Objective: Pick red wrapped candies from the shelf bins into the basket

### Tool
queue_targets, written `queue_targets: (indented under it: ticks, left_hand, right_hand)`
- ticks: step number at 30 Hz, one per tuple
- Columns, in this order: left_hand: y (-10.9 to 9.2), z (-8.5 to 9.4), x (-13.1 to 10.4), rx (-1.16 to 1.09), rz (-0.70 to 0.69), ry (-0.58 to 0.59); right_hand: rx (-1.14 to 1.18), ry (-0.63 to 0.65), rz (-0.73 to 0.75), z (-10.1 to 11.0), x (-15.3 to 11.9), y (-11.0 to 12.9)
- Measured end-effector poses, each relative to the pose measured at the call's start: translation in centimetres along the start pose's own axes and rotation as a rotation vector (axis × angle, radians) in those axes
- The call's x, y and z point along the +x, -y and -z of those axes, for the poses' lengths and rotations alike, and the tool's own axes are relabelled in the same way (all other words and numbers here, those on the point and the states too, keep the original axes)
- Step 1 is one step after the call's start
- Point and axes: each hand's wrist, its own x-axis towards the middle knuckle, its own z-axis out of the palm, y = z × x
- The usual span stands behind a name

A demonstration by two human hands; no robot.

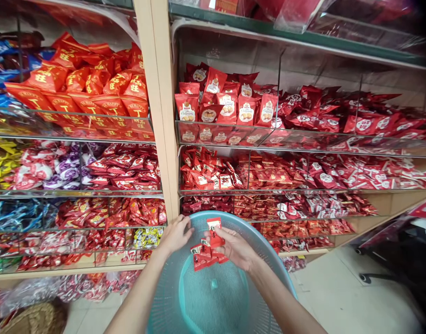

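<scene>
A large teal plastic basket (268,232) with a mesh bottom sits below the shelves. My left hand (176,234) grips its far left rim, fingers curled over the edge. In my right hand (235,248), a small red candy packet (214,229) with black characters on a pale panel is pinched between thumb and fingers, above the inside of the basket. Several like red packets (201,257) lie together in the far part of the basket, just under that hand, which partly covers them.
Glass-fronted shelves of wrapped sweets (213,174) rise ahead, split by a wooden post (160,106). Left are orange-red bags (104,88). A wheeled chair base (369,276) stands on the tiled floor at right; a woven basket (35,320) is at lower left.
</scene>
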Motion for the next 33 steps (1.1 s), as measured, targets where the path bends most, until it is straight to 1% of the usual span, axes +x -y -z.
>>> queue_targets:
  ticks: [9, 14, 16, 19, 21, 24, 25, 28, 30, 33]
  left_hand:
    - [-0.2, 0.2, 0.0, 0.024, -0.006, -0.001]
    - [-0.4, 0.4, 0.0, 0.024, 0.014, 0.019]
    - [-0.6, 0.5, 0.0, 0.027, 0.025, 0.027]
    - [-0.8, 0.4, 0.0, 0.037, 0.055, 0.036]
    - [-0.8, 0.3, 0.1, 0.042, 0.064, 0.033]
    - [-0.7, 0.0, 0.2, 0.045, 0.05, 0.023]
    - [-0.6, 0.0, 0.2, 0.05, 0.049, 0.022]
    - [-0.5, -0.2, 0.2, 0.076, 0.051, 0.023]
    - [-0.4, -0.3, 0.2, 0.083, 0.05, 0.023]
    - [-0.4, -0.3, 0.2, 0.077, 0.048, 0.025]
  right_hand:
    - [0.013, -0.168, -0.028, 2.0, 1.3, -1.0]
    - [-0.132, -0.317, 0.001, 4.2, 2.4, -2.7]
    - [-0.185, -0.309, 0.004, 4.6, 2.8, -3.6]
    - [-0.286, -0.246, -0.007, 4.1, 3.4, -4.7]
    - [-0.417, -0.225, 0.049, 3.3, 3.9, -5.1]
    - [-0.664, -0.238, 0.189, 2.1, 4.9, -5.5]
    - [-0.762, -0.251, 0.216, 1.7, 5.3, -5.6]
    - [-1.026, -0.288, 0.218, 0.7, 6.1, -6.2]
    - [-1.082, -0.289, 0.204, 0.0, 6.5, -6.7]
    - [-1.031, -0.268, 0.151, -0.8, 6.9, -7.6]
